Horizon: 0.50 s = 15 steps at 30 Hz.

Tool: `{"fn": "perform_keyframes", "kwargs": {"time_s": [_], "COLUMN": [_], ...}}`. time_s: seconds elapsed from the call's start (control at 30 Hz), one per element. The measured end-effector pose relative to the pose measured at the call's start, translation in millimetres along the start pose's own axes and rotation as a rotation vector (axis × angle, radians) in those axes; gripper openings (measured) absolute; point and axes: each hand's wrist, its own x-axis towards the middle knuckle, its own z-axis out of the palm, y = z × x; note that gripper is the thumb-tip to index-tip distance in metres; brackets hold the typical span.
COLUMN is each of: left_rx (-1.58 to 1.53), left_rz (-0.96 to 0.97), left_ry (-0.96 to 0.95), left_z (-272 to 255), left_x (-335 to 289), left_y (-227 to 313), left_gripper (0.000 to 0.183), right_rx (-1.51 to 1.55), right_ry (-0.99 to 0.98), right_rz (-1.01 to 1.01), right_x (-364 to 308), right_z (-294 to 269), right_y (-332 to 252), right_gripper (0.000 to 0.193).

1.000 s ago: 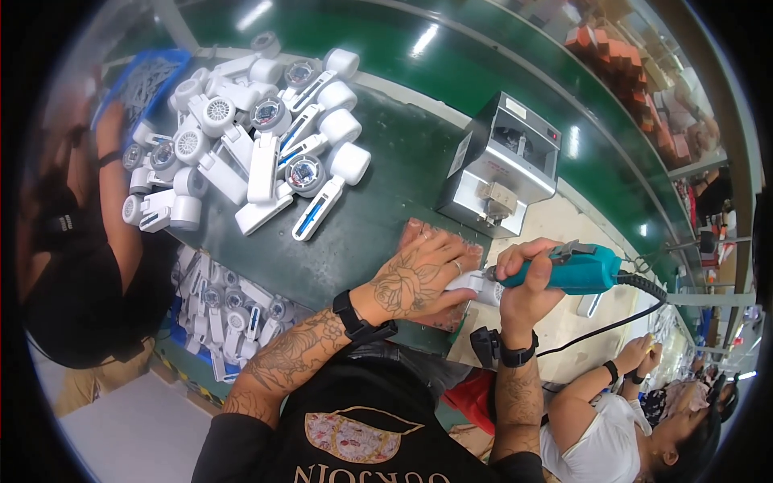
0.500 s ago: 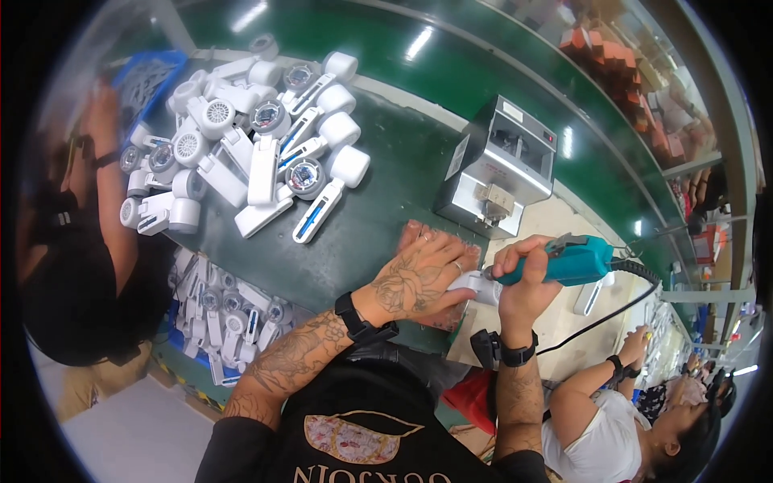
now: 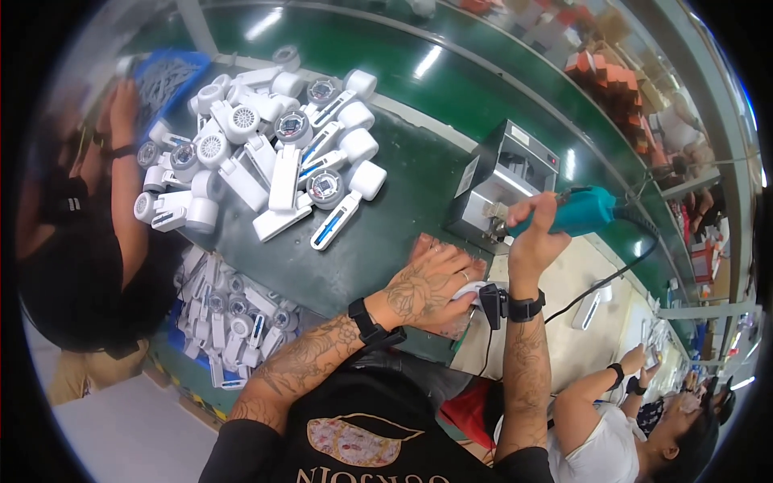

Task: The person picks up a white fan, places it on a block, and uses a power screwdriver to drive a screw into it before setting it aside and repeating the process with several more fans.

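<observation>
My left hand [image 3: 431, 286] presses a white plastic unit [image 3: 469, 291] onto a pinkish-red block fixture [image 3: 427, 245], fingers closed over it. Most of that unit is hidden by the hand and by the black device on my right wrist. Raised off the fixture, my right hand [image 3: 538, 241] grips a teal electric screwdriver [image 3: 586, 212], its dark cord trailing to the right. The screwdriver's tip end is at the front of a silver screw feeder box [image 3: 507, 177]; the fingers hide the bit itself.
White handheld units with round heads [image 3: 282, 177] lie heaped on the green table at left. More fill a blue crate [image 3: 233, 382] below. Another blue bin [image 3: 197, 60] stands far left beside a co-worker's arm [image 3: 125, 177]. One unit [image 3: 592, 307] lies on the right-hand board; another person sits beyond.
My right hand has lifted the screwdriver up and away from the white unit, over to the screw feeder. My left hand stays on the unit. The whole view has shifted slightly.
</observation>
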Motion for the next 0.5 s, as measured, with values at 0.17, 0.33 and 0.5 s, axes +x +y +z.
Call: {"fn": "perform_keyframes", "kwargs": {"time_s": [0.17,0.33,0.5], "left_rx": [0.022,0.008,-0.033], "left_rz": [-0.033,0.016,-0.017], "left_ry": [-0.036,-0.004,-0.049], "left_z": [-14,-4,-7], "left_x": [0,1,3], "left_y": [4,2,0], "left_gripper": [0.042,0.043,0.042], "right_rx": [-0.062,0.059,0.025], "right_ry": [-0.053,-0.064,-0.1], "right_rz": [0.134,0.121,0.092], "right_x": [-21,-67,-79], "right_z": [0,-36,-40], "right_y": [-22,-50,-52], "right_gripper": [0.026,0.039,0.051]}}
